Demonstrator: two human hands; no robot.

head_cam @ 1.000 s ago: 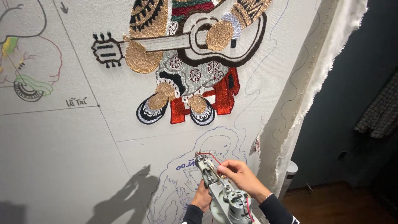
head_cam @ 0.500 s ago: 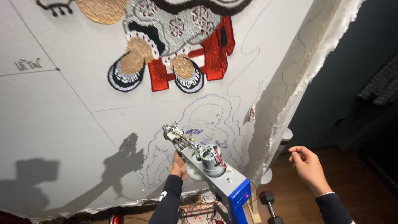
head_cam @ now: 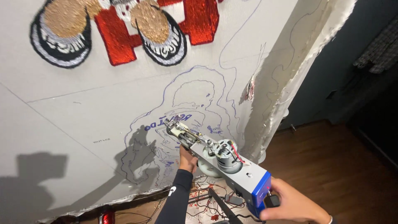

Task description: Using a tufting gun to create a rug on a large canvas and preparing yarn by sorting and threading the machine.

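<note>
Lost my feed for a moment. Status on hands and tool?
Left hand grips under the tufting gun. Right hand on its blue rear end. Gun tip at the white cloth, on the drawn outline. Nothing between.

The left hand (head_cam: 188,159) sits at lower centre of the frame, arm in a black sleeve reaching up, fingers curled in a grip. The right hand (head_cam: 292,205), at lower right, is bare-wristed, fingers closed around something.
</note>
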